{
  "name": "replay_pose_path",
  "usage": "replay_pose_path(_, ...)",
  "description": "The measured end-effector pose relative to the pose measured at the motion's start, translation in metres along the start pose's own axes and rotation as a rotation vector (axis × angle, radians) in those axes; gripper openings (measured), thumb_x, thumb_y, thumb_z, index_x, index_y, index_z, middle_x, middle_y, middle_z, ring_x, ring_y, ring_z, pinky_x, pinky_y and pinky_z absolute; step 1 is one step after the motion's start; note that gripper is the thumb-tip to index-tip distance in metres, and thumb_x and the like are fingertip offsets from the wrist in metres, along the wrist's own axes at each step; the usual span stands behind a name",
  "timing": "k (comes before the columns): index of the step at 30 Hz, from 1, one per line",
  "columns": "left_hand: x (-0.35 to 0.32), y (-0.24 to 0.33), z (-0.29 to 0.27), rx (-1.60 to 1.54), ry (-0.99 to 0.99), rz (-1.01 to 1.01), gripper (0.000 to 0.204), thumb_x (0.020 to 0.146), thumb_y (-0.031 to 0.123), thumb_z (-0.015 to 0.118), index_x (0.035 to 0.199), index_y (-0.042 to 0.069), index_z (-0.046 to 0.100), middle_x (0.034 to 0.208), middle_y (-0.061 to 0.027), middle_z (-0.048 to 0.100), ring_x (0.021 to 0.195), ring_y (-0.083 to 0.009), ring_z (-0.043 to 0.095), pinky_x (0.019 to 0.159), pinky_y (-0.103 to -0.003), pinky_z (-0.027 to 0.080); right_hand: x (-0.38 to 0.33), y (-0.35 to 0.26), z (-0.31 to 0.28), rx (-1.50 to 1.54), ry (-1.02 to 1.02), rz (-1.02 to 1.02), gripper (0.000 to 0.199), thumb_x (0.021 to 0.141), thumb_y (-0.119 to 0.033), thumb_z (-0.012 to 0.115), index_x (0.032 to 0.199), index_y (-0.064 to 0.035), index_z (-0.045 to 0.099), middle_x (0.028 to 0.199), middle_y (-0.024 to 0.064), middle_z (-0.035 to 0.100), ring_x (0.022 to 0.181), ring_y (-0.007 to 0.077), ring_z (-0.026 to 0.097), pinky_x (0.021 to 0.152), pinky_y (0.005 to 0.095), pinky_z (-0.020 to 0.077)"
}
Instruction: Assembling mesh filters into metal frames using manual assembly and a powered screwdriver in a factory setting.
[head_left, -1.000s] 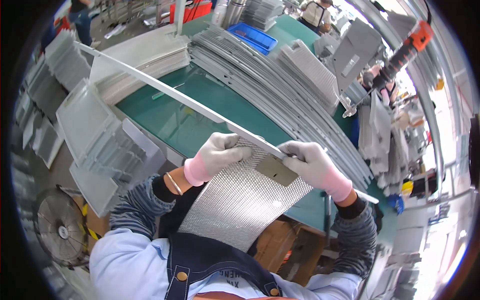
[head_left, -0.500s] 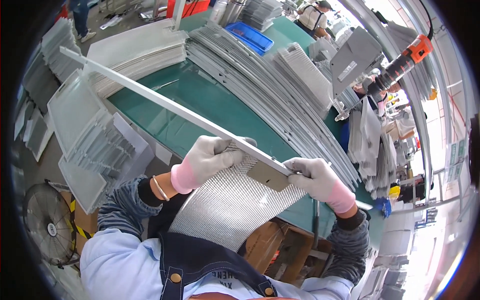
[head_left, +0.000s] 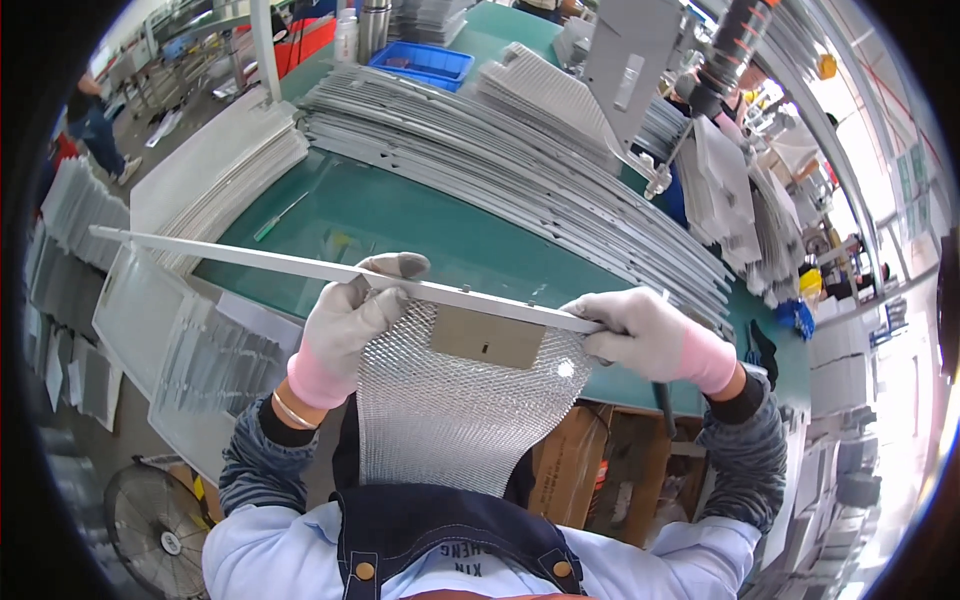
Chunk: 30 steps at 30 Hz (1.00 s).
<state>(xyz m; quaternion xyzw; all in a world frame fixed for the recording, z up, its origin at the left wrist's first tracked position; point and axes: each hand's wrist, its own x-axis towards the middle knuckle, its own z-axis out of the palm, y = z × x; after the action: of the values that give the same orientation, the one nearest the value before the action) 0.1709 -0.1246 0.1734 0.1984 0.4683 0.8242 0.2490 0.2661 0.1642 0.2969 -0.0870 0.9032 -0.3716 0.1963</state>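
We hold a long metal frame strip (head_left: 250, 262) across our chest, level with the near edge of the green worktable (head_left: 400, 215), and a sheet of silvery mesh (head_left: 450, 410) hangs from it down toward our dark apron (head_left: 440, 525). Our left hand (head_left: 345, 325), in a white glove with a pink cuff, is curled tight around the strip and the top corner of the mesh, its thumb lying over the strip's upper face. Our right hand (head_left: 640, 330), gloved the same way, closes its fingers on the strip's right end where the mesh's other top corner meets it. Between our two hands a small flat metal plate (head_left: 488, 338) sits against the mesh just under the strip. The strip runs well past our left hand, out over the table's left edge and above a stack of grey trays (head_left: 190, 350) standing beside the table. On the table beyond our hands lie long fanned piles of similar metal strips (head_left: 520, 170), with a blue bin (head_left: 420, 62) at the far end. A thin green-handled tool (head_left: 280, 216) lies on the bare mat to the left. A powered screwdriver (head_left: 735, 50) hangs over the table to the right. A floor fan (head_left: 150, 525) stands low at our left.
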Motion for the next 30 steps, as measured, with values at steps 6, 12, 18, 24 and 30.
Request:
replay_pose_path(6, -0.001, 0.003, 0.009, 0.066, -0.007, -0.037, 0.055, 0.088, 0.031, 0.071, 0.124, -0.007, 0.053, 0.115, -0.0094, 0.059, 0.106, -0.0145, 0.054, 0.095, -0.029, 0.040, -0.024, 0.000, 0.011, -0.164, 0.041, -0.049, 0.040, 0.085, -0.003, 0.061, 0.124, 0.0022, 0.054, 0.100, 0.0188, 0.065, 0.089, 0.0337, 0.064, 0.079, 0.0372, 0.0510)
replay_pose_path(12, -0.001, 0.006, 0.015, 0.116, -0.002, 0.011, 0.053, 0.088, 0.030, 0.070, 0.123, -0.006, 0.054, 0.113, -0.0091, 0.060, 0.106, -0.0149, 0.054, 0.096, -0.030, 0.041, -0.037, -0.003, 0.026, -0.479, 0.135, -0.148, 0.052, 0.082, -0.005, 0.064, 0.131, 0.0022, 0.048, 0.092, 0.0177, 0.061, 0.086, 0.0362, 0.063, 0.074, 0.0411, 0.0512)
replay_pose_path(18, 0.014, 0.018, 0.053, 0.336, -0.105, 0.139, 0.027, 0.091, 0.015, 0.065, 0.112, -0.002, 0.063, 0.094, -0.0024, 0.064, 0.088, -0.0085, 0.059, 0.082, -0.024, 0.047, 0.002, -0.027, 0.043, -0.471, 0.327, -0.147, 0.059, 0.082, -0.026, 0.069, 0.133, -0.0041, 0.048, 0.083, 0.0168, 0.066, 0.074, 0.0334, 0.067, 0.066, 0.0424, 0.0521)
replay_pose_path(24, -0.004, 0.011, 0.006, 1.508, 0.004, 0.869, 0.032, 0.077, 0.023, 0.079, 0.098, 0.002, 0.067, 0.075, -0.0021, 0.067, 0.061, -0.0166, 0.063, 0.058, -0.024, 0.050, 0.013, -0.006, 0.038, -0.172, 0.344, 0.027, 0.037, 0.089, -0.019, 0.062, 0.123, -0.0037, 0.061, 0.069, 0.0117, 0.064, 0.061, 0.0160, 0.064, 0.062, 0.0301, 0.0503)
replay_pose_path(30, 0.070, 0.108, 0.052, 1.824, -0.723, 0.473, 0.039, 0.075, 0.034, 0.079, 0.093, 0.001, 0.069, 0.071, -0.0076, 0.066, 0.059, -0.0223, 0.064, 0.055, -0.034, 0.051, 0.018, -0.011, 0.042, 0.004, 0.377, 0.090, 0.033, 0.090, -0.012, 0.062, 0.121, 0.0010, 0.063, 0.072, -0.0024, 0.058, 0.062, 0.0032, 0.048, 0.057, 0.0209, 0.0416)
